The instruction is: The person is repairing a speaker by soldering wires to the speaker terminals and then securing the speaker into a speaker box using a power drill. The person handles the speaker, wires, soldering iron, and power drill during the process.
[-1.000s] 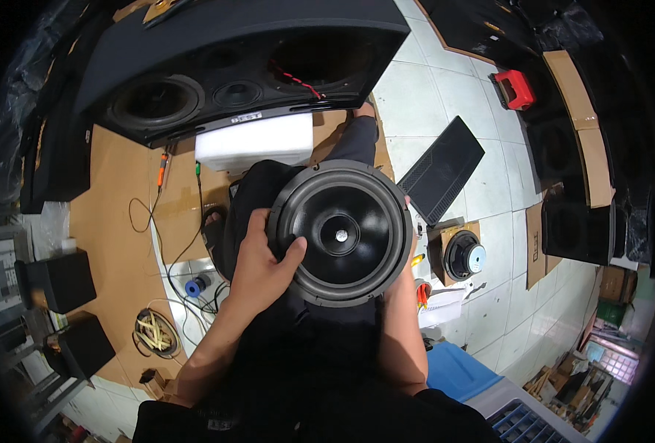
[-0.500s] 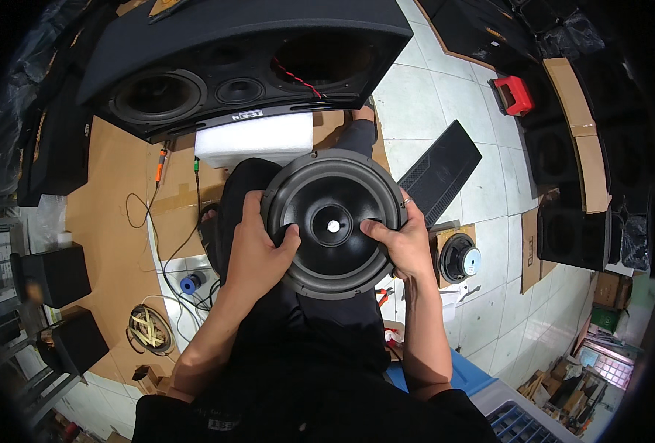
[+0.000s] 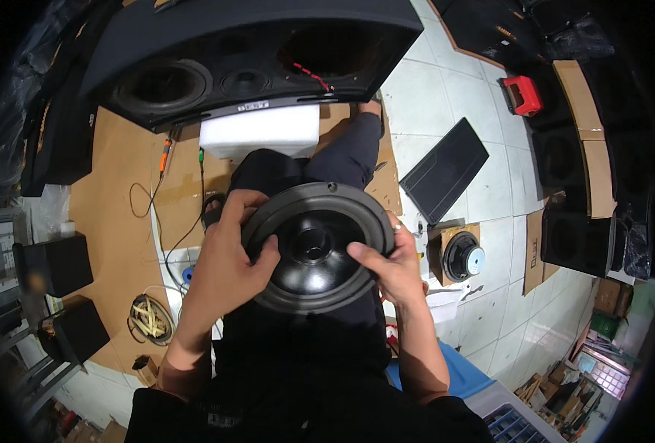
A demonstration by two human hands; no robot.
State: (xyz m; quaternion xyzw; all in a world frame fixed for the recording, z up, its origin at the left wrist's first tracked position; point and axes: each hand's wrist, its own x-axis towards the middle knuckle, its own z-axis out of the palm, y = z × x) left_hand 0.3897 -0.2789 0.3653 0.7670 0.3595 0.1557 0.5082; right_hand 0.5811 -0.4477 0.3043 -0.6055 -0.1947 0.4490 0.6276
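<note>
My left hand (image 3: 228,258) and my right hand (image 3: 394,269) grip opposite sides of a round black speaker driver (image 3: 316,277) above my lap, both thumbs over its front. It is tilted, with a glare on the cone, and its back is hidden. Beyond it a long black speaker cabinet (image 3: 253,40) has a driver at its left and an opening with red wire (image 3: 305,74) at its right, above a white foam block (image 3: 257,125). To the right, another driver (image 3: 456,258) sits on cardboard near a black grille panel (image 3: 445,170).
Screwdriver-like tools (image 3: 166,155) with cables and a wire coil (image 3: 150,317) lie on cardboard (image 3: 113,192) at left, near dark boxes (image 3: 58,262). A red object (image 3: 519,96) and stacked cabinets (image 3: 574,240) line the right. A blue plastic lid (image 3: 471,373) is lower right.
My right hand came round from behind the driver to grip it with the thumb on the front. The driver has since moved lower and left and tilted, my left hand moving with it.
</note>
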